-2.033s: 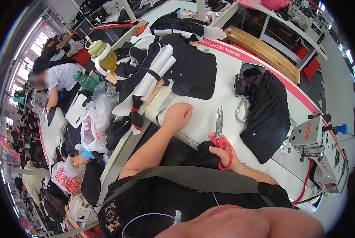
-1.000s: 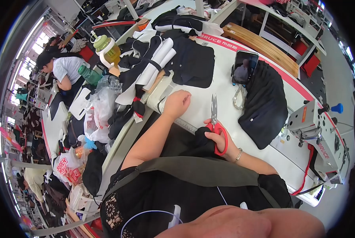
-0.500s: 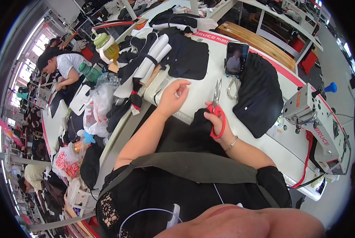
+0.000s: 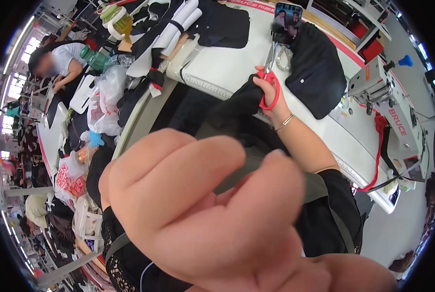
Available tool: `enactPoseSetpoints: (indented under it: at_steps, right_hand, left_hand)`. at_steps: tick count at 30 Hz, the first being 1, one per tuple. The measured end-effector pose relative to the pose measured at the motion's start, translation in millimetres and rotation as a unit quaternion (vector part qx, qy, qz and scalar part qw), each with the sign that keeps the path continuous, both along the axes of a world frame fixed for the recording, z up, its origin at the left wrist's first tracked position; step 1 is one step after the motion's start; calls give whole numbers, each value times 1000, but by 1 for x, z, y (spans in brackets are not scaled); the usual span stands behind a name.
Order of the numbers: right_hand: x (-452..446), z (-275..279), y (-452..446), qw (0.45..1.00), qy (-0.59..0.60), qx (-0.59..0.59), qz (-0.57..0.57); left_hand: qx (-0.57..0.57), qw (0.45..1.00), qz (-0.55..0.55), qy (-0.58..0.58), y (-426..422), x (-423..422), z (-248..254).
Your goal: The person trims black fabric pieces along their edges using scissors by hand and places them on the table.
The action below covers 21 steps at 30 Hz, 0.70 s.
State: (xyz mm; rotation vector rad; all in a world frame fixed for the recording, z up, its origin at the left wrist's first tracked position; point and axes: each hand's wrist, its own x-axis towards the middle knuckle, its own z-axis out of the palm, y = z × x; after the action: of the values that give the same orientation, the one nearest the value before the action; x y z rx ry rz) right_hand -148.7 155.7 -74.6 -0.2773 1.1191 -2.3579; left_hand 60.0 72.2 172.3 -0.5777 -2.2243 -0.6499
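Right hand point(image 4: 272, 100) closed around red-handled scissors point(image 4: 276, 90) and bunched black cloth point(image 4: 244, 97), at sewing table's point(image 4: 217, 63) near edge. Scissors' long axis runs away from wearer, tips toward phone point(image 4: 286, 24). Left hand point(image 4: 198, 194) loosely curled by lens, blocks lap; can't tell if holding anything. Bottle point(image 4: 123, 23) has yellowish liquid; plastic bag point(image 4: 109, 95), contents unclear. Beaded strap point(image 4: 288, 62) right of blades.

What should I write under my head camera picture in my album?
Big left hand up close, while the right hand grips red scissors at the white table.
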Motion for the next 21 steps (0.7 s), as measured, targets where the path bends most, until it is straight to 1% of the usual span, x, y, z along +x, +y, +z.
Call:
enactPoseSetpoints:
  at_steps: [3, 8, 10, 12, 13, 14, 15, 16, 17, 18, 20, 21]
  right_hand:
    - [1, 3, 3, 999, 6, -27, 16]
    - [6, 2, 6, 999, 26, -21, 11]
    - [8, 1, 12, 998, 62, 1, -5]
    - [9, 0, 13, 996, 82, 15, -22]
    - [15, 3, 14, 997, 72, -2, -18]
    - [21, 3, 15, 998, 61, -20, -15]
    - [25, 1, 17, 997, 70, -14, -19]
    - [31, 2, 21, 997, 72, -18, -22]
    - [38, 5, 27, 989, 144, 30, -10]
    - [45, 8, 32, 974, 214, 79, 2]
    - [59, 22, 39, 974, 207, 87, 12]
    - [65, 30, 41, 967, 238, 89, 17]
  left_hand:
    - [-27, 999, -28, 32, 3, 2, -2]
    - [-89, 987, -78, 104, 4, 4, -9]
    - [-198, 973, -99, 64, -3, -2, -23]
    - [-210, 960, -137, -127, -28, -18, -51]
    - [-126, 964, -128, -198, -39, -26, -72]
    - [-42, 955, -117, -268, -50, -32, -97]
    - [54, 942, -64, -325, -64, -38, -125]
    - [149, 915, -9, -375, -78, -43, -160]
    - [262, 892, -9, -367, -91, -46, -211]
    - [373, 857, -8, -355, -101, -48, -256]
    - [438, 777, 42, -450, -95, -35, -298]
    - [436, 737, 45, -515, -90, -28, -308]
